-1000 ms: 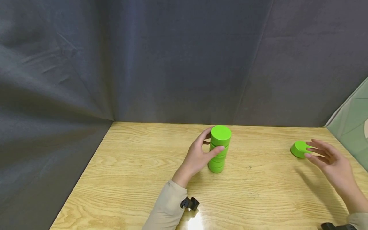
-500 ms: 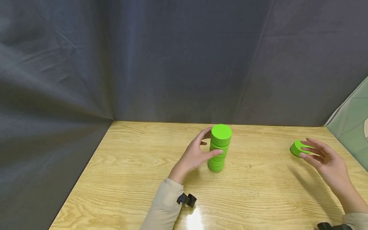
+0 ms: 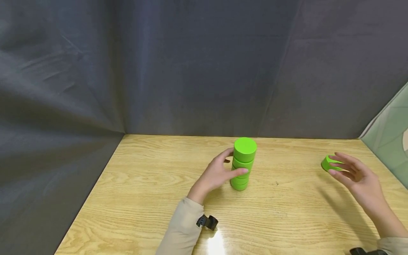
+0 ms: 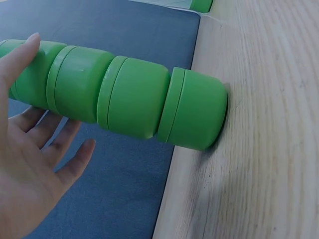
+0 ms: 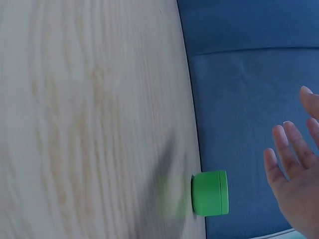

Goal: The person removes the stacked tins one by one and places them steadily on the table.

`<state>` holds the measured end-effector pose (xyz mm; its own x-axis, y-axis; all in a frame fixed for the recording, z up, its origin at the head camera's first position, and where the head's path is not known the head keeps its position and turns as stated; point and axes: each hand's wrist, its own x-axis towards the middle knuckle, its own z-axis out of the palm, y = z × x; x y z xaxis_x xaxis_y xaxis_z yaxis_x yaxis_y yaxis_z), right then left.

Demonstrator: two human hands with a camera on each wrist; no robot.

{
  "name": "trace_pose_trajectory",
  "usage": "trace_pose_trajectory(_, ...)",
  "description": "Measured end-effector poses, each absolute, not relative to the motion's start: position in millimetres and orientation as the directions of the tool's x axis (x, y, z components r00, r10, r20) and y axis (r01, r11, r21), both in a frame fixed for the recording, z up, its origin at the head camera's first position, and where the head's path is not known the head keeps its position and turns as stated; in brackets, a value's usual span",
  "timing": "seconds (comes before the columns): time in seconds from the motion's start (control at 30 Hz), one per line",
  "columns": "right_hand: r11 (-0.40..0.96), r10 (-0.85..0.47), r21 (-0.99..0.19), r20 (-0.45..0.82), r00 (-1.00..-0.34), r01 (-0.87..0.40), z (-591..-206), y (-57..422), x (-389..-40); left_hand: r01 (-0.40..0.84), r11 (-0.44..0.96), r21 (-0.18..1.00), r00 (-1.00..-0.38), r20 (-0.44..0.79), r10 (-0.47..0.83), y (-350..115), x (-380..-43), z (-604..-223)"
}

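Note:
Several small green round jars, each with a seam like a lid line, form an upright stack on the wooden table. My left hand curves round the stack's middle, thumb across the front and fingers behind. In the left wrist view the fingertips are partly hidden behind the jars. At the right, a lone green jar stands on the table, partly covered by my right hand in the head view. That hand holds nothing, its fingers loosely bent. The right wrist view shows a gap between its fingers and the jar.
Dark cloth hangs behind the wooden table and along its left side. A pale green panel stands past the right edge. Black wrist cameras sit on both forearms, the left camera close over the wood.
My left hand has slid slightly down the stack, which stays in place. The right hand has drifted left and covers more of the lone jar in the head view.

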<state>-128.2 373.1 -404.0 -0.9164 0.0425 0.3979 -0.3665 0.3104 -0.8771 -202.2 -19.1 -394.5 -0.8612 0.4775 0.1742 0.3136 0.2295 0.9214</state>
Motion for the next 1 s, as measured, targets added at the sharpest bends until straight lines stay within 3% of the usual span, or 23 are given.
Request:
trace_pose_trajectory(0.17, 0.28, 0.018, -0.874, 0.418, -0.908, -0.396, -405, 364, -127, 0.315, 0.234, 0.92, -0.86, 0.172, 0.48, -18, -202, -396)
trace_pose_trajectory(0.5, 0.353, -0.078, -0.822, 0.45, -0.89, -0.447, -402, 334, -123, 0.31, 0.246, 0.919, -0.862, 0.162, 0.48, -20, -200, -394)
trace_pose_trajectory(1.0, 0.202, -0.174, -0.814, 0.517, -0.838, -0.544, -393, 290, -127, 0.306, 0.249, 0.919, -0.86, 0.155, 0.486, -24, -199, -395)
